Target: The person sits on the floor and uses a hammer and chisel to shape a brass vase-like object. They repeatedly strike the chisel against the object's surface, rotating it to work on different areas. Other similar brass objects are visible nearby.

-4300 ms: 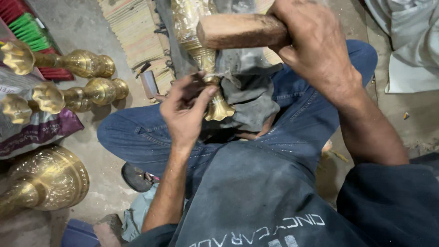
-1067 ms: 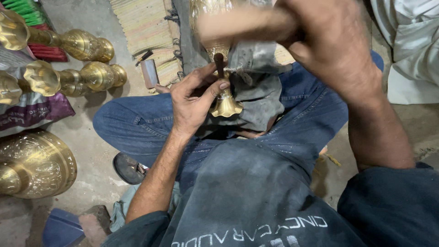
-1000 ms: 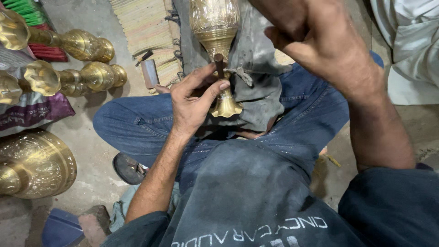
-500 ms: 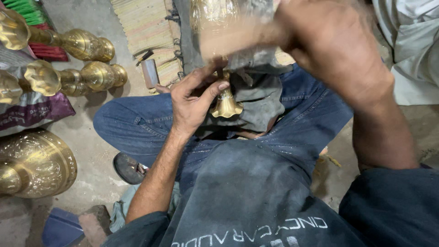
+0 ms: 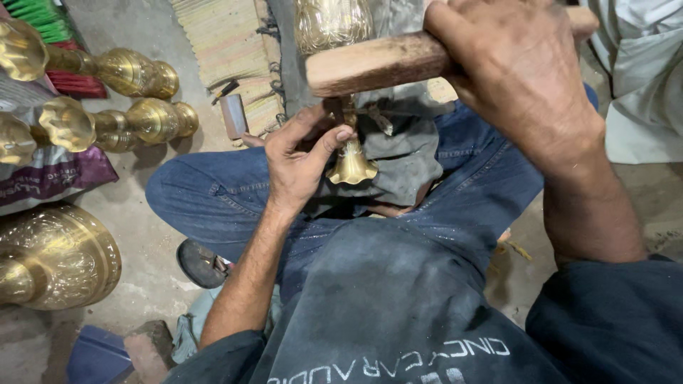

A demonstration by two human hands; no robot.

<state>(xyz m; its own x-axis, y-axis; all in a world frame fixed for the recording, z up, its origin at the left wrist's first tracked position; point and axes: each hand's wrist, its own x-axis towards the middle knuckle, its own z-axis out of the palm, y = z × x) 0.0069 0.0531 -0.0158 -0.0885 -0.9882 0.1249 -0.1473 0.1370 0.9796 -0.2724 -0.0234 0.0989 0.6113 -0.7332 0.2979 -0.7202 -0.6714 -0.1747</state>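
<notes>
The right hand point(image 5: 519, 78) grips a wooden mallet point(image 5: 377, 64) tight, raised over a brass vase point(image 5: 341, 43) lying on the lap. The left hand point(image 5: 302, 160) pinches the vase's thin neck by its flared mouth. It looks like hammering; the next hit needs good aim. Four more brass vases point(image 5: 135, 71) lie on the floor

Brightness: even, soft light, moderately bright; no harsh contrast.
Glare: sheen on the brass vases point(image 5: 135, 71) well left of the left hand point(image 5: 302, 160), and on the big brass bowl point(image 5: 60, 263) below them.
Shadows: soft, short patches on the floor point(image 5: 142, 213) beside the vases.
Focus: right hand point(image 5: 519, 78) and wooden mallet point(image 5: 377, 62) sharp, looming large.
Distortion: wide-angle stretch at the edges.
</notes>
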